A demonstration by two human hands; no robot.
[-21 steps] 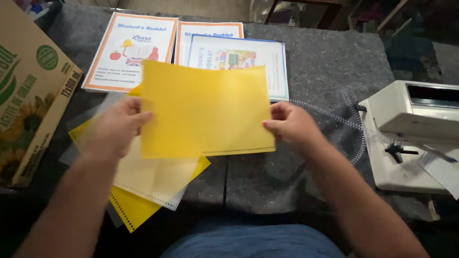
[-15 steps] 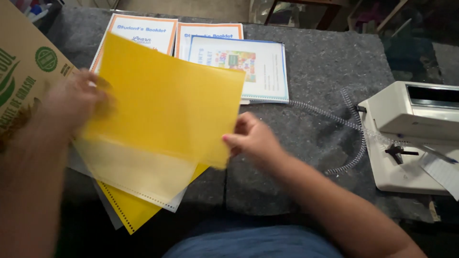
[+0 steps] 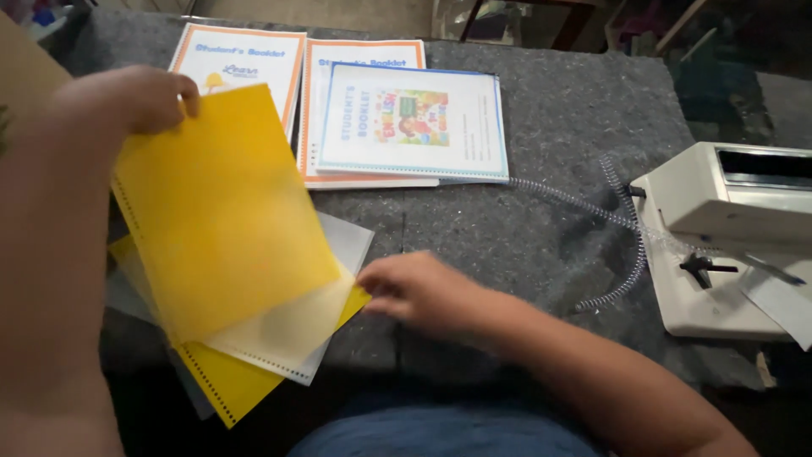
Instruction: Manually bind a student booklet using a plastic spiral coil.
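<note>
Our left hand (image 3: 127,100) is raised at the upper left, its fingers curled and pinched on the top corner of a translucent yellow plastic cover sheet (image 3: 224,211). The sheet hangs tilted, lifted off the table, with a row of small punched holes along its left edge. It covers part of the stack beneath it.

Our right hand (image 3: 414,292) rests low near the middle of the table, fingers loosely bent. Its fingertips reach the right corner of a fanned stack of clear and yellow punched plastic sheets (image 3: 271,347). It is blurred, so we cannot tell whether it grips a sheet or only touches one.

The stack lies on a dark grey felt table cover (image 3: 541,254), just in front of our body.

Farther back lie three printed booklets. Two have white covers with orange borders (image 3: 245,55). A third, a white booklet with a blue border and a colourful picture (image 3: 414,123), lies partly on top of the middle one.

To the right, a long clear plastic spiral binding coil (image 3: 592,211) curves across the felt. It runs to a cream-coloured binding machine (image 3: 727,228) at the right edge. At the far left edge, a brown cardboard box (image 3: 25,76) shows behind our left arm.
</note>
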